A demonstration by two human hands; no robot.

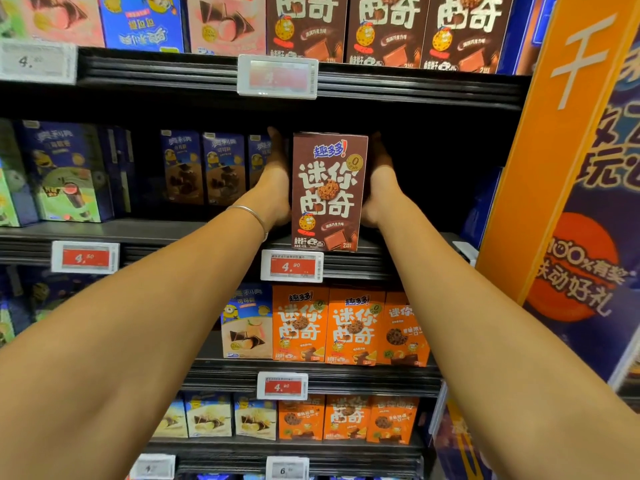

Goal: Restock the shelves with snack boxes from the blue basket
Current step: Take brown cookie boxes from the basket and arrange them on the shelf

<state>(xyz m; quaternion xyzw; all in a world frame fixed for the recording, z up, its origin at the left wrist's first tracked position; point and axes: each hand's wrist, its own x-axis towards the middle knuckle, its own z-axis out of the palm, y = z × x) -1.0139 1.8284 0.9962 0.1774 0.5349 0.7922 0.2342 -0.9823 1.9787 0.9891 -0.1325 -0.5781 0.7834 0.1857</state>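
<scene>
A brown snack box (329, 192) with white characters and a cookie picture stands upright at the front edge of the middle shelf (173, 230). My left hand (275, 181) lies flat along its left side, and a thin bangle circles that wrist. Along the box's right side lies my right hand (379, 178), fingers reaching back into the dark shelf bay. Both hands press the box between them. The fingertips are hidden behind the box. The blue basket is not in view.
Dark blue snack boxes (204, 168) stand left of the brown box. The bay to its right is dark and open. Brown boxes (388, 29) fill the shelf above, orange boxes (349, 327) the shelf below. An orange and blue sign panel (568, 168) borders the shelves on the right.
</scene>
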